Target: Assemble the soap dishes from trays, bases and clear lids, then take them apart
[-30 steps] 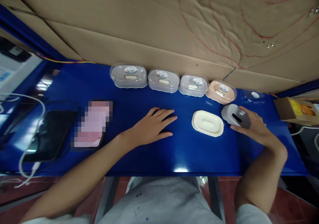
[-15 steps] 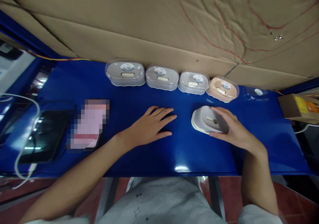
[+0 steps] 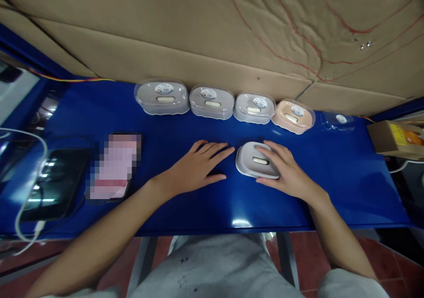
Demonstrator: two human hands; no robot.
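My right hand [image 3: 286, 172] wraps around the right end of a grey oval plastic box [image 3: 251, 156], with one finger laid over its top. A pale bar sits in the slot in the middle of that top, and a whitish rim runs along the box's base. The box appears flat on the blue table [image 3: 205, 209]. To its left rests my left hand [image 3: 198, 167], palm down with fingers spread, holding nothing. Its fingertips come close to the box but stay apart from it.
Along the back stand several similar boxes under clear covers, mostly grey [image 3: 212, 101], plus one peach box [image 3: 293, 116]. A loose clear cover [image 3: 338, 121] lies at their right. A phone [image 3: 115, 165], a black device [image 3: 54, 181], a white cable [image 3: 24, 201] and a cardboard box [image 3: 386, 137] flank the work area.
My right hand has moved left with the grey box, which was tilted and now lies level. One finger has shifted onto its top. My left hand has barely moved.
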